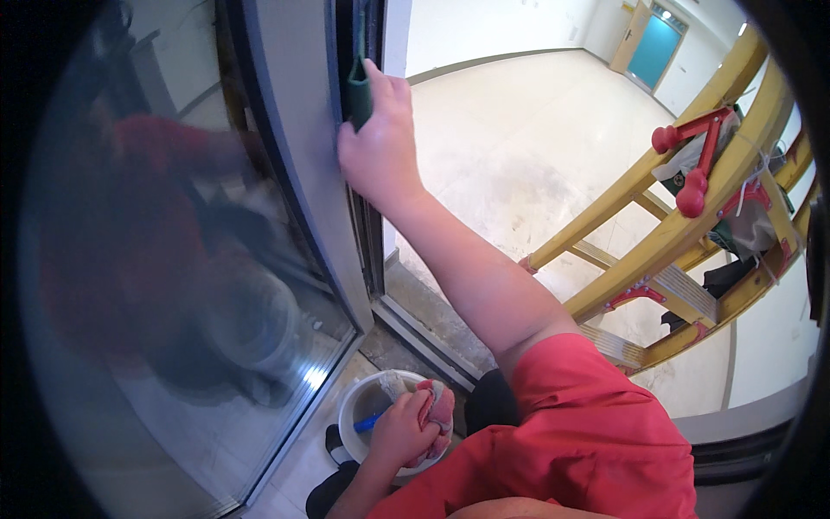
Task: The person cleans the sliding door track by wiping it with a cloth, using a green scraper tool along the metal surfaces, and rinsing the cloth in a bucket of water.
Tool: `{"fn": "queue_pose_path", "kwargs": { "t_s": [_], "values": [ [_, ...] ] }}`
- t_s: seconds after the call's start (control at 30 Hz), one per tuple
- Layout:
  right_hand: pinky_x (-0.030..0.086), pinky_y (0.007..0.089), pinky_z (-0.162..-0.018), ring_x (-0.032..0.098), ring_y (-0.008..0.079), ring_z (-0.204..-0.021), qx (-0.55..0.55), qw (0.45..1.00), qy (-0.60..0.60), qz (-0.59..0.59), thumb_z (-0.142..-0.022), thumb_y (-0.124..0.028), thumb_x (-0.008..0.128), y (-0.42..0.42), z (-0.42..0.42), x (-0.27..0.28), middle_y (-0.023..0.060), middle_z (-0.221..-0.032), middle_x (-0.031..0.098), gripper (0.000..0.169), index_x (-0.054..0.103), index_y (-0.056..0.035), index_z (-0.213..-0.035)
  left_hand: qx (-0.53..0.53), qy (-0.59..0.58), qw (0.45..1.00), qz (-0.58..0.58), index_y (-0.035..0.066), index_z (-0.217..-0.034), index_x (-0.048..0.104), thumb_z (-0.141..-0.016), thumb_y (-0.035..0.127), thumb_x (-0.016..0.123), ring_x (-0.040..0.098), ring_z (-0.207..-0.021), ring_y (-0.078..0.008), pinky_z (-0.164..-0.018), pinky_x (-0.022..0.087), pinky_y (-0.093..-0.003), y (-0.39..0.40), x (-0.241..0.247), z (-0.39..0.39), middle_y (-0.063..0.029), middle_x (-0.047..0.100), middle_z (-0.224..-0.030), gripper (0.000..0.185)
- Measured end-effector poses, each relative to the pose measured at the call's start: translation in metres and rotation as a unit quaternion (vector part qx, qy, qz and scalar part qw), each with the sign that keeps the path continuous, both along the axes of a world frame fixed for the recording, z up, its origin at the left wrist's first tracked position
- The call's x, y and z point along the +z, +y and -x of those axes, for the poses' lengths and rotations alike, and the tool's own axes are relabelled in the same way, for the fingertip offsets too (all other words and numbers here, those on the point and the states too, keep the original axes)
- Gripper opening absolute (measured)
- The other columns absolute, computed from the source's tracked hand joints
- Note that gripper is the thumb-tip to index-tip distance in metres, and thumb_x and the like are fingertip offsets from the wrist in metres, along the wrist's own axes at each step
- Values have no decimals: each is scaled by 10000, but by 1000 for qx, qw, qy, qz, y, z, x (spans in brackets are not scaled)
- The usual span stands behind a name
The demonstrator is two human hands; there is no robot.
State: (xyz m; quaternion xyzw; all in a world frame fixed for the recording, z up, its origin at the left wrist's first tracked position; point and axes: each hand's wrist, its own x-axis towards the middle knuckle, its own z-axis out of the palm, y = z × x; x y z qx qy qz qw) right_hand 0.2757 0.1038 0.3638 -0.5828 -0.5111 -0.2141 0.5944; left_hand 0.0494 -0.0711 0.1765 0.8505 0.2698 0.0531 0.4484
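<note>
My right hand [382, 136] reaches up to the dark metal door frame [373, 259]. It presses a folded dark green pad [360, 97], which looks like a scouring pad, into the frame's upright channel. Lower down, my left hand [405, 425] grips a bunched red-and-white cloth [441, 409] above a round white bucket [348, 415]. A blue handle [367, 423] and a pale piece of cloth or sponge [392, 384] show inside the bucket, partly hidden by that hand. To the left stands a glass door panel [162, 292] with a grey metal edge.
A yellow stepladder [622, 253] with red fittings stands at the right, with bags tied on it. A red-handled tool [700, 156] hangs there. A metal floor track [428, 337] crosses the threshold. Beyond lies a pale, stained floor [519, 143], with a teal door [655, 52] far off.
</note>
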Motion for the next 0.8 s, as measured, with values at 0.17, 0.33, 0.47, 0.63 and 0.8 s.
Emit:
{"fn": "queue_pose_path", "kwargs": {
  "t_s": [0.17,0.33,0.47,0.63,0.8],
  "values": [
    [403,427,-1023,479,405,-1158,31,999,8,-19,-732,99,526,-18,9,-6,243,-1240,438,618,400,51,-1335,-2,20,1000,22,109,-1165,539,-731,268,656,610,-950,-397,-796,509,-467,3,9,-2,-181,581,-1070,477],
    [338,417,-1074,414,407,-1208,-3,1000,25,14,-729,119,552,-16,12,-3,243,-1288,385,661,351,89,-1358,-9,24,999,40,112,-1193,529,-740,264,644,603,-978,-406,-838,501,-468,5,13,-4,-186,582,-1113,492],
    [345,411,-1076,435,401,-1209,13,998,47,50,-736,123,542,-11,5,6,245,-1279,415,640,368,90,-1350,-2,33,998,45,119,-1204,522,-743,267,638,599,-984,-417,-851,496,-475,9,11,-5,-186,583,-1128,498],
    [363,408,-1069,455,392,-1207,-15,998,42,34,-751,122,532,-20,9,2,250,-1287,419,620,375,84,-1350,-3,29,999,38,107,-1214,521,-747,268,636,590,-1014,-413,-873,485,-478,16,9,-3,-190,572,-1162,507],
    [398,426,-1032,490,383,-1155,-13,1000,16,-19,-761,126,515,-9,8,32,242,-1256,434,559,425,60,-1309,2,8,1000,24,101,-1203,527,-747,274,630,589,-1019,-400,-860,490,-467,18,6,-4,-184,573,-1151,498]
  ]
}}
